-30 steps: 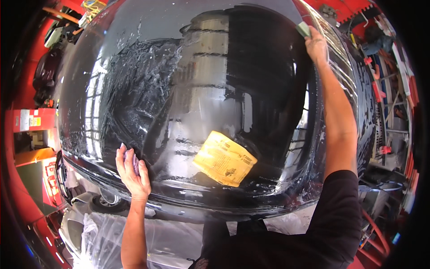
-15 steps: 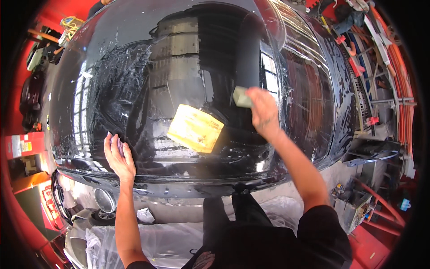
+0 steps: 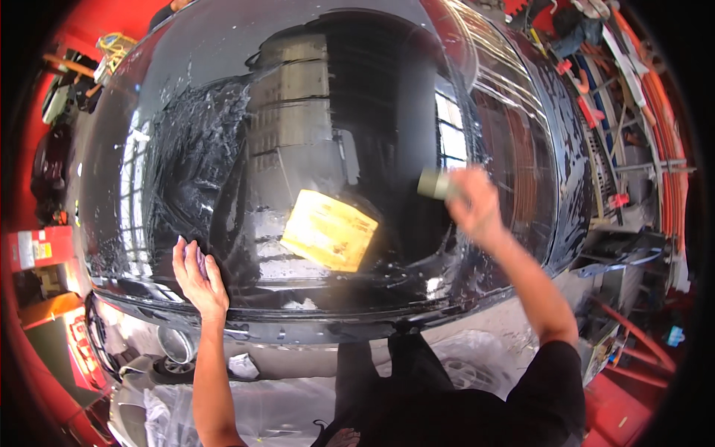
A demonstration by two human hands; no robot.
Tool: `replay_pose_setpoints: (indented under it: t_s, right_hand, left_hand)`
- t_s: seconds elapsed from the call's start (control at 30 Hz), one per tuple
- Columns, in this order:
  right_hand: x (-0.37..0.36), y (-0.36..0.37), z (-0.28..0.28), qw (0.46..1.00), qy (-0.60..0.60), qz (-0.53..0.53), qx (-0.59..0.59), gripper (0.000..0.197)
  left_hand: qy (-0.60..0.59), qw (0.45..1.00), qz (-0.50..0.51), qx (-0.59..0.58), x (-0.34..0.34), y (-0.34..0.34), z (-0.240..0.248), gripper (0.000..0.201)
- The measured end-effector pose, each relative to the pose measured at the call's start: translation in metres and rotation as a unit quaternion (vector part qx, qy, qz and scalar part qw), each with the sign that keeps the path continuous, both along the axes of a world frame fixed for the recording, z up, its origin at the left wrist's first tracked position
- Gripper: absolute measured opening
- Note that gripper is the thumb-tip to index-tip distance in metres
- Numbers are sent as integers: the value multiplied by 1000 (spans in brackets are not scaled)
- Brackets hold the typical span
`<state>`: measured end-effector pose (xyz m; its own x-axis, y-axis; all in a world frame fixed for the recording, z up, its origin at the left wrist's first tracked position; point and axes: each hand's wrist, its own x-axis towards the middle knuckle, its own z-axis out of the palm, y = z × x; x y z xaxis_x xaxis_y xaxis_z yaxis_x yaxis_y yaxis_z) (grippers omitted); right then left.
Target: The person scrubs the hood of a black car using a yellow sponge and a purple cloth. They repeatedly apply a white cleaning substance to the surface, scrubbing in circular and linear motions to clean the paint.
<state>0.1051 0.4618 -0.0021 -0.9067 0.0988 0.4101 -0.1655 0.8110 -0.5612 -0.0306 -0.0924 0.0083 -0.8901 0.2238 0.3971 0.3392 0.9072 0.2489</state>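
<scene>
— Grip, right hand (image 3: 477,203)?
— Closed around one end of a green block (image 3: 433,184). Both are blurred; exact finger placement cannot be told. Block is held at the right of the black panel (image 3: 372,93); contact cannot be confirmed.
— Left hand (image 3: 202,287)?
— Purple pad (image 3: 200,263) is held under bent fingers, mostly hidden by them, at the panel's near edge.
— Other items?
— One yellow sheet (image 3: 330,229), laid on the panel between the hands, its print washed out. Clear sheeting (image 3: 287,410), partly covered by legs (image 3: 418,363).
</scene>
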Motion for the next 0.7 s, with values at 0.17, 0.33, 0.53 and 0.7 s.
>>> replay_pose_setpoints:
  t_s: [0.17,0.33,0.53,0.7]
  right_hand:
    - [-205,154,-40,970,56,-220,89,50]
    - [-329,200,-31,931,-21,-309,195,47]
    - [-396,231,-59,919,-20,-317,232,50]
    - [-381,205,-55,965,44,-190,177,46]
  left_hand:
    - [-14,1000,-12,24,-3,7,-2,45]
    - [-18,1000,-10,9,-2,-1,0,45]
    - [-39,999,-6,24,-2,0,2,45]
    - [-43,999,-5,25,-1,2,2,45]
